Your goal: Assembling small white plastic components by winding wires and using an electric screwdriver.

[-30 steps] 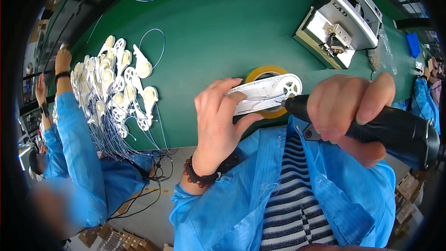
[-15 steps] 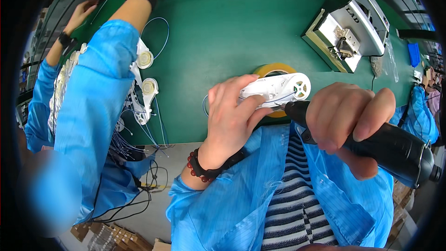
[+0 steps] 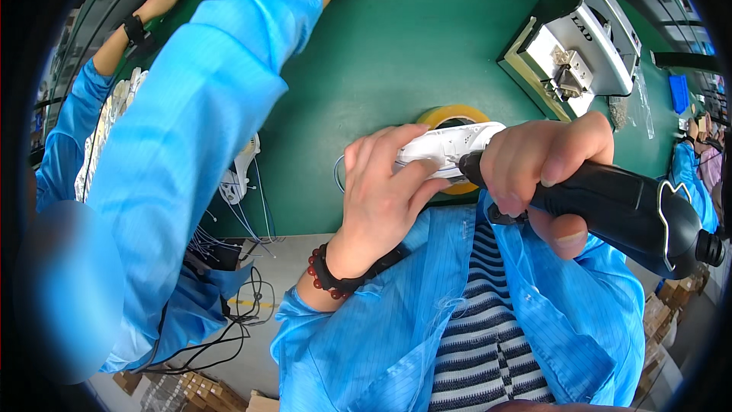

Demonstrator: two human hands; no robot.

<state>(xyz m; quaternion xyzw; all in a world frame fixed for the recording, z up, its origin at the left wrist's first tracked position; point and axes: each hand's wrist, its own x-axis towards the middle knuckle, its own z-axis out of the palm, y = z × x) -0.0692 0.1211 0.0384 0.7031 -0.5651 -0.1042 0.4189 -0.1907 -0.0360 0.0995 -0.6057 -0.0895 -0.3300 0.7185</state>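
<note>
My left hand (image 3: pixel 381 194) grips a white plastic housing (image 3: pixel 467 137) with fingers on top and thumb at its near side. A thin wire runs along the housing and loops out past its left end. Under the housing lies a roll of yellow tape (image 3: pixel 474 113), flat on the table. My right hand (image 3: pixel 545 172) is wrapped round a black electric screwdriver (image 3: pixel 618 210), held slanting with its nose toward the housing's near edge. The nose reaches the housing beside my left thumb; its tip cannot be made out. My right hand covers the housing's right end.
A black-and-white box-shaped machine (image 3: pixel 568 53) stands at the back right of the green table (image 3: pixel 343 53). From the left, a co-worker's blue sleeve (image 3: pixel 206 91) reaches across. White parts with wires (image 3: pixel 238 175) lie partly behind it. Black cables (image 3: pixel 244 320) hang below the table.
My right hand and the screwdriver have shifted left and up, and the screwdriver lies less steeply. My left hand stays in place. The co-worker's arm has swung right, covering more white parts.
</note>
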